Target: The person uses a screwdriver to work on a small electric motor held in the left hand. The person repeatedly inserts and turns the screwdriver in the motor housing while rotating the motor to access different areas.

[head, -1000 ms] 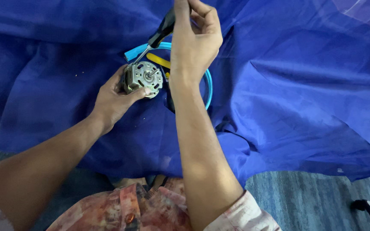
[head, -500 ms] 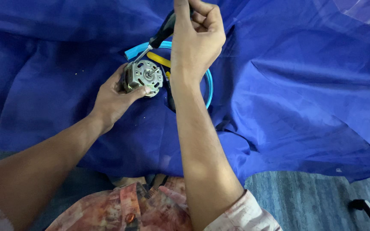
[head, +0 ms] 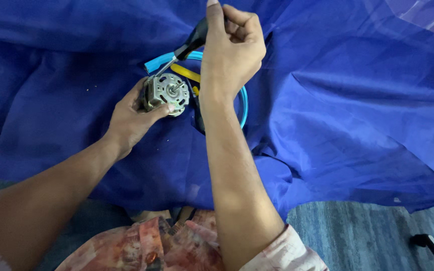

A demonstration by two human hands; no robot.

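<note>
A wide blue cloth covers the work surface, and on it our left hand is clamped around a small metal motor. Our right hand is closed on a black-handled screwdriver angled onto the motor's top; we should keep the motor steady and the tip seated squarely.

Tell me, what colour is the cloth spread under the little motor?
Deep blue, plain and creased, cloth seen in the head view beneath the motor.
</note>
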